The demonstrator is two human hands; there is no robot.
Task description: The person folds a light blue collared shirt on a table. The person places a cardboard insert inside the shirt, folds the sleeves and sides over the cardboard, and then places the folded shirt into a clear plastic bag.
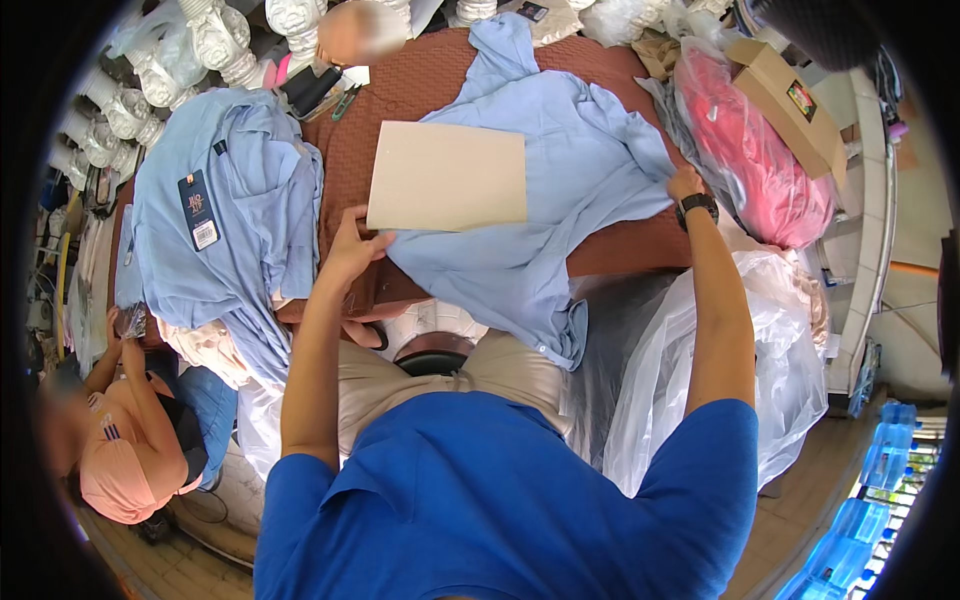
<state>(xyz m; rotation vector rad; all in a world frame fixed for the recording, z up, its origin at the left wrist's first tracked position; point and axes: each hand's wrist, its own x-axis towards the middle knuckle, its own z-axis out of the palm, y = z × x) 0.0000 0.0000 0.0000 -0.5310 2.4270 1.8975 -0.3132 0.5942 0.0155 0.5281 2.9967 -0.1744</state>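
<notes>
One blue shirt [590, 130], right end pinched in right hand [684, 186] at the table's [630, 242] right edge. One beige board [448, 177] atop, long axis crosswise; left hand [350, 248] nearer, by its near-left corner, grip unclear.

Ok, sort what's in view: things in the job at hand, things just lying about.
Job in hand:
light-blue shirt, gripped by right hand
beige board on it, left hand at its corner
probably the blue garment pile

Apparently lying about:
cardboard box
bagged pink fabric
blue jugs
</notes>
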